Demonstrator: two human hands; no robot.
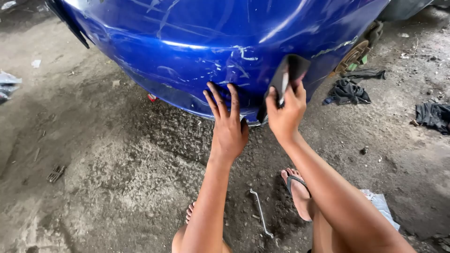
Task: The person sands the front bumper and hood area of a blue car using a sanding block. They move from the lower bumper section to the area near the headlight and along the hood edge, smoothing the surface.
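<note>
Left hand point(228, 122) lay flat, fingers spread, on the scratched blue car panel point(211, 42); right hand point(284, 112) held a dark sanding block point(287, 75) in its grip above the gritty concrete floor point(117, 178).

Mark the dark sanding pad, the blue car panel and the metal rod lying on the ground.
dark sanding pad point(291, 70), head view, on its upper face above the right hand.
blue car panel point(197, 33), head view, on its glossy middle.
metal rod point(261, 214), head view, midway along its shaft.
</note>
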